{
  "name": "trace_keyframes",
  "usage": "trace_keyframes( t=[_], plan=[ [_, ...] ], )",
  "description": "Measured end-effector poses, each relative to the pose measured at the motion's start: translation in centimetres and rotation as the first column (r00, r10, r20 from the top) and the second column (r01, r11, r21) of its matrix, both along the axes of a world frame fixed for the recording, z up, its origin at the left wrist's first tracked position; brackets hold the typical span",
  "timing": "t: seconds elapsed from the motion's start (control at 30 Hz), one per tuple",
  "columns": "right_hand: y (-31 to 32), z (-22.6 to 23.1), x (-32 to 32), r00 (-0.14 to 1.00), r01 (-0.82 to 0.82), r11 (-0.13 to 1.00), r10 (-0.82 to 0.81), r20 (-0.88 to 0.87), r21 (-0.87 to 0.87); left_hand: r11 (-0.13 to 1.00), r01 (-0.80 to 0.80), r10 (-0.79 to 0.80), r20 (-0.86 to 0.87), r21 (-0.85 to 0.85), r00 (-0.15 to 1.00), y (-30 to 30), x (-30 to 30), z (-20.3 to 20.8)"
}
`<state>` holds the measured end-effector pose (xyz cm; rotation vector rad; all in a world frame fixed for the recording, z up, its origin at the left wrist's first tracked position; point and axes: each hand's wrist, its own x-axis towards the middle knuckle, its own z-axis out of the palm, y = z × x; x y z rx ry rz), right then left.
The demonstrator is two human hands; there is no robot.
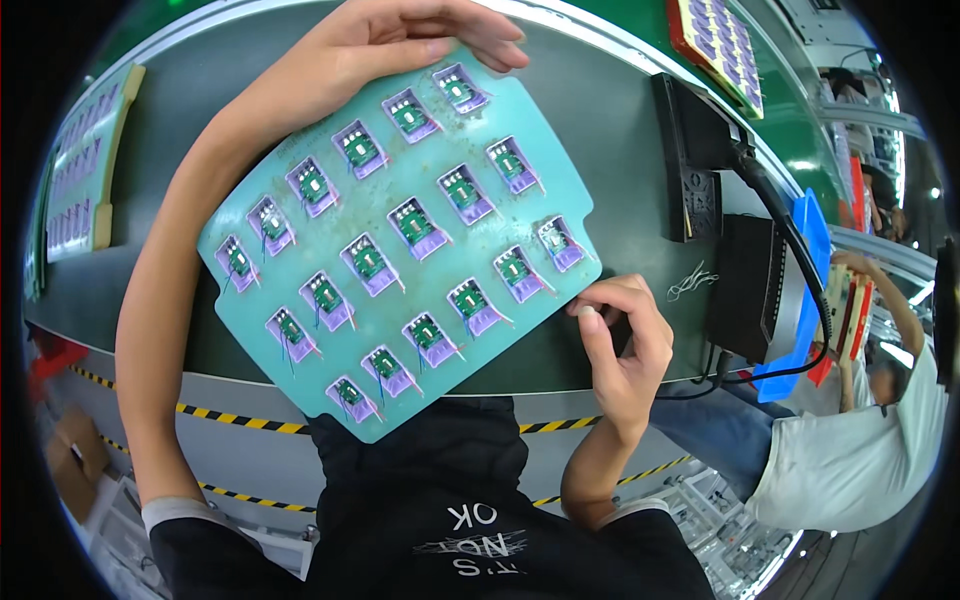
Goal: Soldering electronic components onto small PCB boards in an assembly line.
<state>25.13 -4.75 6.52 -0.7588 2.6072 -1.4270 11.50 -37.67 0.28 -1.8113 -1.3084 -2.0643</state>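
Observation:
A teal tray [420, 284] with rounded, notched corners lies slantwise in front of me, its near corner past the table's front edge. Several lilac plastic housings [412, 229] sit in its cutouts, each with a small green circuit board [369, 259] and thin wires. My left arm reaches round the tray's left side. At the far corner, my left hand [415, 42] holds the edge, fingers long and thumb against the rim. Curled at the right-hand edge, my right hand [630, 340] has thumb and forefinger at the tray's rim; the fingertips are partly hidden.
On the right stand a black box-shaped device [745, 285], thick black cables [795, 235] and a blue bin [808, 290]. Loose white wires [692, 282] lie beside them. Other filled trays stand at the left [85, 170] and far right [718, 50]. A co-worker [840, 450] is at right.

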Motion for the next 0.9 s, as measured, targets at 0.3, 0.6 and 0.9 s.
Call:
trace_keyframes(
  t=[0.3,0.6,0.9],
  plan=[
    [0.1,-0.2,0.5,0.998,0.057,0.998,-0.057,-0.012,-0.001,0.957,-0.159,0.209,0.197,-0.241,0.958,-0.6,3.0,2.4],
    [0.1,-0.6,0.4,0.997,0.076,0.996,-0.077,-0.023,-0.040,0.886,-0.170,0.384,0.478,-0.431,0.790,-0.4,4.8,4.3],
    [-0.4,-0.8,0.8,0.996,0.085,0.996,-0.085,-0.022,-0.013,0.908,-0.159,0.346,0.479,-0.388,0.807,-0.7,4.9,3.5]
  ],
)
